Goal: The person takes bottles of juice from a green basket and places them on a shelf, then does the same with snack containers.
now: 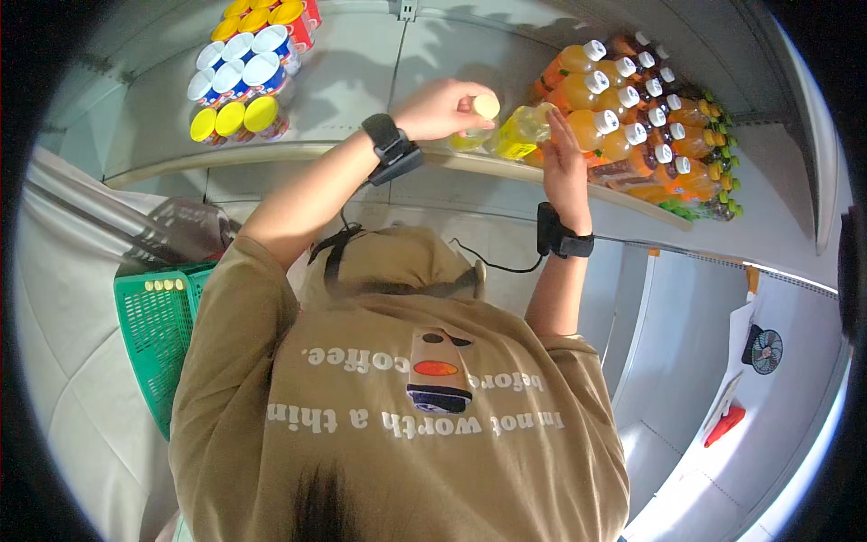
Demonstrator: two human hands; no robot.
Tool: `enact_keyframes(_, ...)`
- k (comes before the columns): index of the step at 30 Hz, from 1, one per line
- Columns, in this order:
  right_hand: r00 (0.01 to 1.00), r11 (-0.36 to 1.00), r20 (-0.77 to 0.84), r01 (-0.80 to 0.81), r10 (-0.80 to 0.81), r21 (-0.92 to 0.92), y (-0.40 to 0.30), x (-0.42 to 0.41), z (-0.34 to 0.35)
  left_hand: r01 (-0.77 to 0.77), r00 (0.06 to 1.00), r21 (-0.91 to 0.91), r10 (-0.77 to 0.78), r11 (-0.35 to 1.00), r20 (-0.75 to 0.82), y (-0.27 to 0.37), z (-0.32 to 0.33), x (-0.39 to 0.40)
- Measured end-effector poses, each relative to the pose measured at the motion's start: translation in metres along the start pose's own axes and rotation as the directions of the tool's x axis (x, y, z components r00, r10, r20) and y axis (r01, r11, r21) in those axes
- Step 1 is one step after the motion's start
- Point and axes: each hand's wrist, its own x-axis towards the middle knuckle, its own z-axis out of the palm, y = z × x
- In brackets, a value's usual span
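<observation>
My left hand (452,108) holds a clear plastic bottle (469,140) by its neck, just under the pale yellow cap (485,106). The bottle is above the front part of the shelf (352,118). Beside it, a clear bottle with a bright yellow label (518,139) is next to my right hand (566,162). The fingers of that hand are straight and lie against this bottle's upper end, hiding its top. My right thumb is hidden. Close on the right of this hand are orange drink bottles (588,132) with white caps.
Tubs with white lids (261,71) and yellow lids (230,120) stand in rows at the shelf's left. Darker bottles (657,115) and green-capped bottles (728,183) fill its right end. A green plastic basket (152,325) holding several pale-capped bottles (164,285) is at my left side.
</observation>
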Motion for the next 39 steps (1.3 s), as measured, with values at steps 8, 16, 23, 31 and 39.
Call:
enact_keyframes(8, 0.995, 0.993, 0.087, -0.039, 0.049, -0.112, -0.011, -0.001, -0.004, -0.058, 0.975, -0.193, 0.097, 0.980, 0.198, -0.009, 0.021, 0.030)
enact_keyframes(16, 0.998, 0.985, 0.057, -0.023, 0.033, -0.171, -0.014, -0.006, 0.002, 0.067, 0.949, -0.136, -0.021, 0.989, 0.313, -0.007, 0.010, 0.041)
enact_keyframes(23, 0.986, 0.969, 0.142, -0.057, 0.093, -0.240, -0.029, -0.004, 0.011, -0.014, 0.969, -0.188, 0.059, 0.982, 0.242, -0.021, 0.014, 0.047)
enact_keyframes(31, 0.968, 0.908, 0.173, -0.098, 0.182, -0.408, -0.044, 0.006, 0.015, 0.044, 0.971, -0.139, -0.009, 0.989, 0.237, -0.010, 0.011, 0.038)
enact_keyframes(39, 0.996, 0.875, 0.078, 0.008, 0.034, -0.484, -0.050, 0.008, 0.021, 0.017, 0.998, -0.240, -0.031, 0.971, -0.058, -0.024, -0.022, -0.028)
